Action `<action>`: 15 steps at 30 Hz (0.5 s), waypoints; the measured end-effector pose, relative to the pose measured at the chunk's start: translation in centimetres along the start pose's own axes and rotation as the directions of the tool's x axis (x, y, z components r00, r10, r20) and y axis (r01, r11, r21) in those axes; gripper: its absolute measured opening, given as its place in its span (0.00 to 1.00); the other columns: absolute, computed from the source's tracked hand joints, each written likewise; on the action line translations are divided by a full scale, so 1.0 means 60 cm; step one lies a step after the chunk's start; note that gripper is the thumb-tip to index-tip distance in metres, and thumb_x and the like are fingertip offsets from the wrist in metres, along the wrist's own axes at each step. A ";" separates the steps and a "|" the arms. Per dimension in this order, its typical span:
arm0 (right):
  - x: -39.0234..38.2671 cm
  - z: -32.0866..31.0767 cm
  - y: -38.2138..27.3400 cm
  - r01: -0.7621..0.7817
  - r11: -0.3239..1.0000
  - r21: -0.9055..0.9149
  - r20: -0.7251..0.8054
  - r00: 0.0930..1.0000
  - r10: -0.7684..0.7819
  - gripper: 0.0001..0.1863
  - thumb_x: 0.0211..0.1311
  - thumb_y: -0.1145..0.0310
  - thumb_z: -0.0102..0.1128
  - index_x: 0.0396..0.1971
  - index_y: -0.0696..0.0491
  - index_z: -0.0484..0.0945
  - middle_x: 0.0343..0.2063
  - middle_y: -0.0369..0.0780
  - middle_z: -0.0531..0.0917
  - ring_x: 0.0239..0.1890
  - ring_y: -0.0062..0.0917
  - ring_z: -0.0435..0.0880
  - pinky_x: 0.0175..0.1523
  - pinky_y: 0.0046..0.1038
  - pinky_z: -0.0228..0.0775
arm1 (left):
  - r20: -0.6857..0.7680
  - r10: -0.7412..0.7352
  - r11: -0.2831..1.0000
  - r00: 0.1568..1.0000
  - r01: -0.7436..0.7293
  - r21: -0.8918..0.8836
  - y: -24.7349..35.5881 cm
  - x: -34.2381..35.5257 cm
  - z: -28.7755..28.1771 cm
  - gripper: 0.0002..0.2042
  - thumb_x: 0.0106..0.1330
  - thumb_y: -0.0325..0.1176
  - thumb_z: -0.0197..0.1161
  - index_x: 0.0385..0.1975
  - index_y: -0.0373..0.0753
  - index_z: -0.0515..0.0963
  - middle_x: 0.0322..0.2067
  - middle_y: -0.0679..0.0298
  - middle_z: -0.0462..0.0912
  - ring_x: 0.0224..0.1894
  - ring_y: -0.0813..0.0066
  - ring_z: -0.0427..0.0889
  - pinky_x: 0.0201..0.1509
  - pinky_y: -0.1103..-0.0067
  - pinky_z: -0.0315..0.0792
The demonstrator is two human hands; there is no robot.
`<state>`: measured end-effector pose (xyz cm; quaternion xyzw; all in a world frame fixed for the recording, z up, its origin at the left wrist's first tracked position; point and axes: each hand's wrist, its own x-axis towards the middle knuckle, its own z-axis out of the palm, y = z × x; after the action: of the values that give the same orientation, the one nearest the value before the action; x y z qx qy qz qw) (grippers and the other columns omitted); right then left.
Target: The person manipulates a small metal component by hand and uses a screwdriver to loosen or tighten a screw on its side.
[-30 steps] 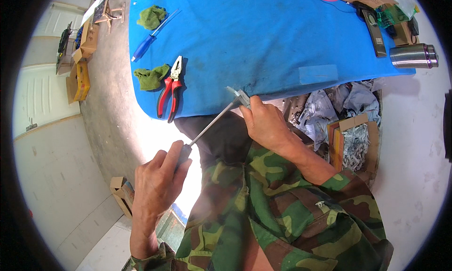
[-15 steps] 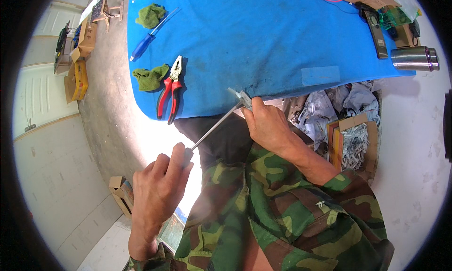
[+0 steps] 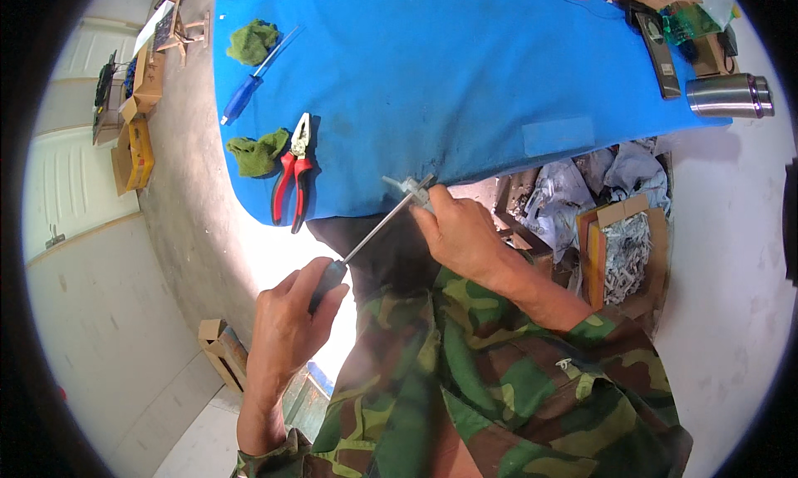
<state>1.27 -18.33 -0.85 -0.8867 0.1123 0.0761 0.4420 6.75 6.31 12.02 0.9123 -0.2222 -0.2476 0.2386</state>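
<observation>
Left hand (image 3: 291, 316) grips screwdriver (image 3: 333, 275), right hand (image 3: 470, 235) metal piece (image 3: 416, 191), by surface's (image 3: 416, 87) near edge: seemingly lining them up, needing steadiness.

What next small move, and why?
Probably check how the screwdriver meets the grey metal part: the left hand grips the screwdriver, the right hand pinches the part, they overlap in view, but the tip's contact can't be made out.

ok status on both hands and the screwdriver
Left hand closed on screwdriver handle. Right hand gripping small metal part at screwdriver's far end. Pliers on blue cloth, clear of both hands.
</observation>
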 end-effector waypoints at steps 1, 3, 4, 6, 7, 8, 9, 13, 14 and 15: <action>-0.003 0.004 0.002 -0.024 0.999 0.047 0.012 1.000 0.024 0.17 0.76 0.60 0.60 0.39 0.61 0.73 0.24 0.57 0.84 0.30 0.61 0.84 0.35 0.57 0.73 | -0.002 -0.005 1.000 1.000 0.005 0.019 0.001 -0.002 -0.001 0.14 0.69 0.29 0.71 0.53 0.36 0.81 0.33 0.53 0.86 0.29 0.66 0.85 0.34 0.71 0.79; -0.005 0.006 -0.003 -0.060 0.983 0.176 0.043 0.998 0.053 0.18 0.76 0.59 0.60 0.39 0.62 0.73 0.26 0.58 0.84 0.32 0.62 0.83 0.36 0.57 0.72 | -0.020 0.010 1.000 1.000 -0.009 0.017 -0.009 -0.005 0.008 0.14 0.70 0.30 0.71 0.53 0.36 0.82 0.33 0.55 0.86 0.29 0.68 0.85 0.34 0.72 0.79; -0.002 -0.005 -0.004 -0.073 0.966 0.247 0.060 0.996 0.060 0.18 0.76 0.59 0.60 0.39 0.62 0.73 0.27 0.58 0.84 0.34 0.62 0.83 0.37 0.56 0.71 | -0.034 0.016 1.000 0.999 -0.015 0.013 -0.015 -0.006 0.017 0.14 0.70 0.30 0.71 0.53 0.36 0.82 0.33 0.56 0.87 0.29 0.68 0.85 0.34 0.72 0.79; -0.002 -0.012 0.002 -0.057 0.928 0.369 0.077 0.997 0.031 0.19 0.76 0.58 0.60 0.38 0.62 0.73 0.27 0.57 0.82 0.32 0.59 0.82 0.38 0.52 0.69 | -0.036 0.017 0.998 0.999 -0.019 -0.058 -0.029 -0.012 0.031 0.14 0.70 0.31 0.71 0.53 0.36 0.82 0.33 0.58 0.87 0.28 0.71 0.84 0.33 0.74 0.78; -0.004 -0.013 0.010 -0.054 0.905 0.421 0.126 0.992 0.001 0.19 0.77 0.58 0.59 0.37 0.61 0.73 0.26 0.53 0.81 0.30 0.52 0.81 0.37 0.49 0.70 | -0.033 0.021 0.995 0.999 -0.024 -0.094 -0.037 -0.015 0.039 0.14 0.70 0.31 0.72 0.53 0.36 0.82 0.32 0.59 0.87 0.28 0.73 0.84 0.32 0.75 0.78; -0.006 -0.015 0.018 -0.055 0.880 0.472 0.172 0.985 -0.031 0.19 0.77 0.58 0.58 0.35 0.61 0.73 0.25 0.50 0.80 0.27 0.46 0.80 0.35 0.46 0.70 | -0.059 0.044 0.992 0.997 -0.050 -0.115 -0.043 -0.020 0.048 0.14 0.70 0.32 0.71 0.52 0.36 0.82 0.32 0.60 0.86 0.28 0.74 0.83 0.32 0.76 0.77; -0.006 -0.019 0.017 -0.053 0.851 0.522 0.215 0.974 -0.070 0.19 0.78 0.58 0.58 0.34 0.60 0.73 0.23 0.46 0.79 0.25 0.39 0.79 0.34 0.43 0.70 | -0.089 0.066 0.988 0.994 -0.078 -0.132 -0.050 -0.025 0.055 0.14 0.71 0.32 0.71 0.52 0.36 0.81 0.31 0.60 0.85 0.27 0.76 0.82 0.31 0.77 0.76; -0.022 -0.048 -0.010 -0.333 0.661 0.673 0.442 0.897 0.002 0.19 0.80 0.57 0.54 0.30 0.54 0.71 0.23 0.34 0.74 0.23 0.17 0.69 0.27 0.27 0.63 | -0.131 0.079 0.965 0.988 -0.109 -0.240 -0.064 -0.040 0.082 0.13 0.72 0.34 0.70 0.51 0.35 0.81 0.28 0.64 0.80 0.25 0.78 0.77 0.29 0.79 0.71; -0.027 -0.051 -0.013 -0.352 0.623 0.698 0.454 0.891 -0.005 0.19 0.81 0.57 0.53 0.29 0.53 0.71 0.23 0.32 0.74 0.22 0.14 0.68 0.26 0.25 0.61 | -0.129 0.081 0.965 0.988 -0.110 -0.238 -0.064 -0.042 0.085 0.13 0.71 0.32 0.70 0.52 0.35 0.81 0.30 0.60 0.82 0.27 0.73 0.81 0.32 0.76 0.74; -0.032 -0.051 -0.016 -0.374 0.584 0.720 0.469 0.883 -0.013 0.19 0.81 0.56 0.53 0.28 0.51 0.70 0.24 0.31 0.73 0.22 0.12 0.67 0.24 0.22 0.59 | -0.126 0.079 0.965 0.989 -0.107 -0.238 -0.063 -0.044 0.088 0.14 0.71 0.31 0.69 0.52 0.34 0.81 0.32 0.57 0.84 0.29 0.68 0.84 0.35 0.74 0.77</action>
<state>-0.21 -19.95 2.14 -0.5406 0.1271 0.2556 0.7914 2.85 8.95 6.84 0.8773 -0.2188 -0.2086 0.3727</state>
